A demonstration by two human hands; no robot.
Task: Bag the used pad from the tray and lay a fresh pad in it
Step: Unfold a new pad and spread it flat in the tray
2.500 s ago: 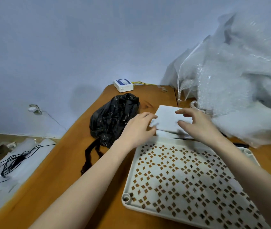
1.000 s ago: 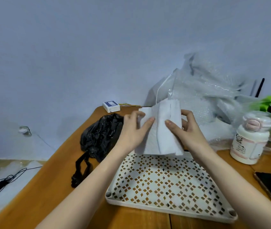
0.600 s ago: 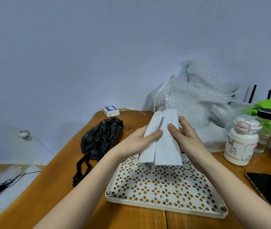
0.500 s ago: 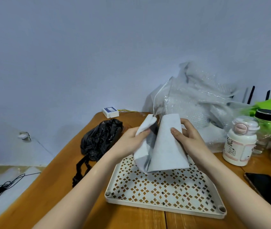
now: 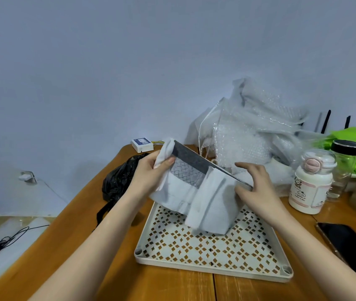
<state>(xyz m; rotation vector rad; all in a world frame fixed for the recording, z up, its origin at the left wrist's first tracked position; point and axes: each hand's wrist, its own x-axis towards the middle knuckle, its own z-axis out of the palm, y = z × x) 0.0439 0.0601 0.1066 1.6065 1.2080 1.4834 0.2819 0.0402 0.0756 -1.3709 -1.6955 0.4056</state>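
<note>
1. The wooden table (image 5: 68, 227) is occupied by a white latticed tray (image 5: 211, 253).
2. A half-unfolded fresh pad (image 5: 207, 203) is held above the tray's far end.
3. Its upper corners are pinched by the left hand (image 5: 151, 177) and right hand (image 5: 255, 187), fingers curled.
4. A black bag (image 5: 118, 179) is seen left of the tray.

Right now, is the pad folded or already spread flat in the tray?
Partly unfolded, not flat. Both hands, left and right, hold the pad above the tray; folded panels hang down.

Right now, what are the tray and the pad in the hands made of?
Tray: looks like hard cream plastic, matte, with moulded diamond cut-outs and round corner sockets. Pad: soft, thin white fabric or paper, probably; it folds and droops, with a grey quilted inside.
</note>
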